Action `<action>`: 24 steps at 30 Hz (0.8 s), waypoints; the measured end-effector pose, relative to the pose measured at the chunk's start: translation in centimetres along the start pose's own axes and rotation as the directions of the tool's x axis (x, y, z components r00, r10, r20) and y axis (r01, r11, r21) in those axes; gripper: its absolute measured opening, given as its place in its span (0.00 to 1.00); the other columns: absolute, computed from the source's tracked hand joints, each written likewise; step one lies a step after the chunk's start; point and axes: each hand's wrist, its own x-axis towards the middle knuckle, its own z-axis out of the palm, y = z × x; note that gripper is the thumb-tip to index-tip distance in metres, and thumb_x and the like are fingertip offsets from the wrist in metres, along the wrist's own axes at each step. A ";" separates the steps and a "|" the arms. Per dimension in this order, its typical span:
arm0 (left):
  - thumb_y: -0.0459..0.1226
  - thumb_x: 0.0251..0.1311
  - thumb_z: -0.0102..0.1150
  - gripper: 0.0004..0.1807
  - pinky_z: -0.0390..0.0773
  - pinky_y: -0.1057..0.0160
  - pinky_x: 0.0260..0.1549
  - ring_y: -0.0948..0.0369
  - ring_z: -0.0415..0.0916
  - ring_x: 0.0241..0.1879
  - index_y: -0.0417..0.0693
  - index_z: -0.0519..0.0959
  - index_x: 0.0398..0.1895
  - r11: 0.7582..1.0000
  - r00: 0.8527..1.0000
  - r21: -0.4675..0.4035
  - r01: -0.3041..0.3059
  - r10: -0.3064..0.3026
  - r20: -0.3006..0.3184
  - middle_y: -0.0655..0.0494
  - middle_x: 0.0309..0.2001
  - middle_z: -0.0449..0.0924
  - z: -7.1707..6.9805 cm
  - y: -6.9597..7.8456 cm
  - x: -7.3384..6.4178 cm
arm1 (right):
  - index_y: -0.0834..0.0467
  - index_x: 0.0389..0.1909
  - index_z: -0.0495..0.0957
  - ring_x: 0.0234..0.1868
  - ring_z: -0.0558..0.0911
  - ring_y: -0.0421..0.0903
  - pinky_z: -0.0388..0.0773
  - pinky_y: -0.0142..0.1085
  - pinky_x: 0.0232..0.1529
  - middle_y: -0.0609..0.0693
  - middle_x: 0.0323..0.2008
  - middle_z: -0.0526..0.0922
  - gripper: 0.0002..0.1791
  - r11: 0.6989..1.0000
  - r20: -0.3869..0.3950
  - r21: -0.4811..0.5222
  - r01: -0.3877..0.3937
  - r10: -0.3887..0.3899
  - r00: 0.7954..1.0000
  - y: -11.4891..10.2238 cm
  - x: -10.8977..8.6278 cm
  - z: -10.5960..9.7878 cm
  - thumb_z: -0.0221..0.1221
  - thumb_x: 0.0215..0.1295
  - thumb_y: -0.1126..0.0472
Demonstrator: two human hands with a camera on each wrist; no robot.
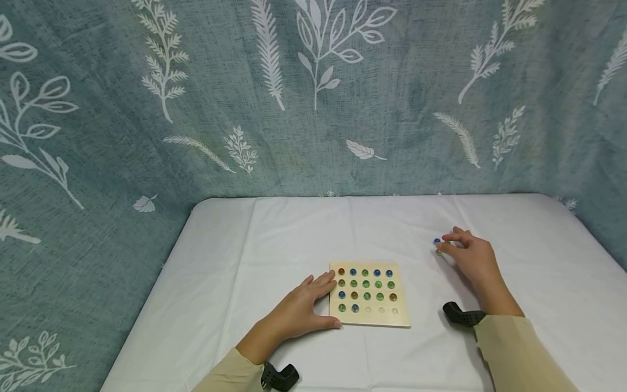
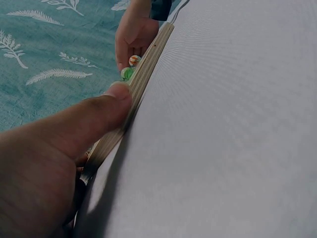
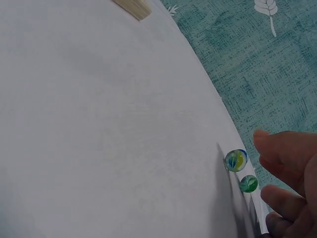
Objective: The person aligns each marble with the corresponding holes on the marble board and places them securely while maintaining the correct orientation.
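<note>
A pale wooden board (image 1: 372,321) with rows of round hollows lies flat on the white cloth, and glass marbles (image 1: 366,284) in green, blue and amber sit in most of them. Three bare hollows show at its near right. My left hand (image 1: 306,310) rests along the board's left side, fingertips at the left edge and thumb at the near left corner. To the right and farther back, my right hand (image 1: 472,258) reaches over loose marbles (image 1: 437,240) on the cloth. Two marbles (image 3: 236,160) show beside its parted thumb and fingers; no held marble is visible.
White cloth (image 1: 274,228) with soft creases covers the table. Behind and beside it hangs a blue-green curtain (image 1: 313,147) with white leaf prints. Black wrist devices (image 1: 462,314) are worn at both sleeves.
</note>
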 end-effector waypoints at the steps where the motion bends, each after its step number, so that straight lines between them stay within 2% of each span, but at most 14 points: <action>1: 0.60 0.46 0.72 0.50 0.50 0.54 0.77 0.64 0.52 0.76 0.47 0.67 0.72 1.000 1.000 0.000 0.001 -0.001 0.000 0.61 0.76 0.55 0.0 0.0 0.0 | 0.63 0.57 0.78 0.78 0.47 0.62 0.49 0.62 0.74 0.58 0.76 0.55 0.31 1.000 0.002 -0.001 0.002 -0.002 1.000 -0.1 0.2 0.0 0.59 0.66 0.41; 8: 0.60 0.47 0.71 0.50 0.49 0.54 0.77 0.65 0.51 0.76 0.48 0.67 0.72 1.000 1.000 0.002 0.001 -0.001 0.005 0.62 0.76 0.54 0.0 -0.1 0.1 | 0.65 0.55 0.78 0.77 0.47 0.63 0.51 0.60 0.75 0.60 0.75 0.55 0.28 1.000 0.013 0.020 0.016 -0.016 1.000 0.0 1.0 0.4 0.60 0.67 0.45; 13: 0.61 0.47 0.70 0.50 0.50 0.55 0.77 0.64 0.51 0.76 0.48 0.67 0.72 1.000 1.000 0.014 0.004 -0.005 0.005 0.62 0.76 0.54 -0.1 -0.1 0.0 | 0.64 0.52 0.79 0.77 0.47 0.63 0.53 0.61 0.74 0.57 0.77 0.53 0.29 0.999 0.052 0.010 0.043 -0.043 0.998 0.5 0.9 0.2 0.61 0.65 0.43; 19: 0.61 0.47 0.71 0.50 0.49 0.55 0.77 0.66 0.51 0.76 0.49 0.66 0.72 1.000 1.000 0.004 0.021 -0.021 0.014 0.64 0.77 0.53 0.0 -0.1 0.1 | 0.62 0.51 0.78 0.78 0.42 0.61 0.45 0.66 0.73 0.51 0.79 0.47 0.32 0.999 0.152 -0.006 0.048 -0.047 0.987 1.1 0.8 -0.8 0.65 0.60 0.39; 24: 0.59 0.47 0.72 0.50 0.50 0.54 0.77 0.66 0.51 0.76 0.50 0.66 0.72 0.999 0.999 -0.007 0.032 -0.032 0.019 0.65 0.77 0.53 0.0 0.0 0.1 | 0.63 0.50 0.79 0.79 0.39 0.59 0.41 0.65 0.74 0.51 0.78 0.47 0.30 0.998 0.179 -0.006 0.062 -0.060 0.982 1.2 0.7 -1.0 0.67 0.58 0.41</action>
